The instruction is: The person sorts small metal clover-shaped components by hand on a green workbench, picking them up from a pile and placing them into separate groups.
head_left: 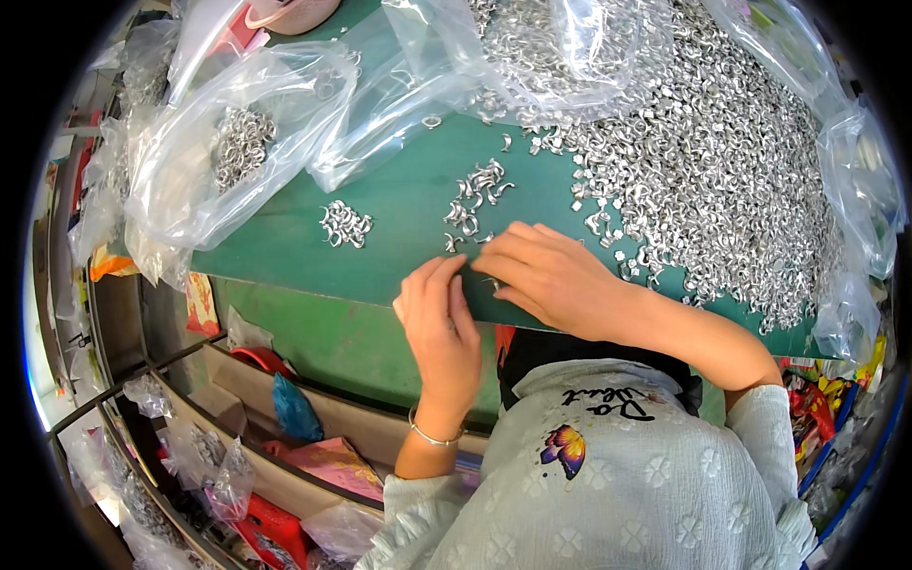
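Observation:
My left hand [439,309] is at the near edge of the green tabletop, fingers bent together and fingertips on the surface. Whatever they pinch is too small to make out. Close beside it, my right hand [551,280] curls with a small silver curved metal piece [492,284] showing between thumb and fingers. Just beyond my fingertips lies a loose cluster of similar curved metal pieces [465,218]. A smaller heap of metal pieces [345,224] sits to the left.
A large spread of silver metal pieces [722,161] covers the table's right side. Clear plastic bags [389,104] lie across the back; one at left holds metal rings [244,142]. A pink bowl [290,14] stands far back. Below the left edge are bins with a red container [271,527].

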### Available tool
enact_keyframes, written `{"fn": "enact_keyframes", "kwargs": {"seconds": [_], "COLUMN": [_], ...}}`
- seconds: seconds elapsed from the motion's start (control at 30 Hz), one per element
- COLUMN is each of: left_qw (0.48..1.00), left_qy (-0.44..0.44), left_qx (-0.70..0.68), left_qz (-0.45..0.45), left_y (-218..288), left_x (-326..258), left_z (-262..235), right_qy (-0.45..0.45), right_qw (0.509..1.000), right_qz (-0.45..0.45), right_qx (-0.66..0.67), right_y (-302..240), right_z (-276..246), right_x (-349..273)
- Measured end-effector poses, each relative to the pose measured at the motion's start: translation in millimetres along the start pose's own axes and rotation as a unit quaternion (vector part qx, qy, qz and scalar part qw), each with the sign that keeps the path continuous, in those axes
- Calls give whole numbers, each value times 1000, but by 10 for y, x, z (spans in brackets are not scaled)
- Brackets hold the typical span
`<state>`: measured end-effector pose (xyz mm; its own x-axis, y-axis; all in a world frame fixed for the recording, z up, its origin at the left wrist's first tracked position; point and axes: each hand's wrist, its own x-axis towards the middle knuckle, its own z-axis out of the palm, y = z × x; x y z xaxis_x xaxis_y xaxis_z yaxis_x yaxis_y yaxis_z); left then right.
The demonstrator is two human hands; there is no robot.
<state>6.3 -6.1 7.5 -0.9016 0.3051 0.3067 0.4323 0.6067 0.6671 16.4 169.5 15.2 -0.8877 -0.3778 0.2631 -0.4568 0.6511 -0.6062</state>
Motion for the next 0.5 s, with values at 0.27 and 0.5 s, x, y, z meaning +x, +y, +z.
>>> {"fn": "enact_keyframes", "kwargs": {"seconds": [0.27, 0.5], "left_qw": [999, 989], "left_qy": [-29, 111], "left_qx": [-20, 101], "left_qz": [16, 6], "left_y": [-95, -457], "left_x": [-128, 230], "left_z": [84, -97], "right_qy": [98, 135], "right_qw": [987, 979], "right_qz": [122, 33], "right_qx": [-37, -149], "right_y": [391, 698], "right_z": [-408, -246], "right_x": [50, 387]}}
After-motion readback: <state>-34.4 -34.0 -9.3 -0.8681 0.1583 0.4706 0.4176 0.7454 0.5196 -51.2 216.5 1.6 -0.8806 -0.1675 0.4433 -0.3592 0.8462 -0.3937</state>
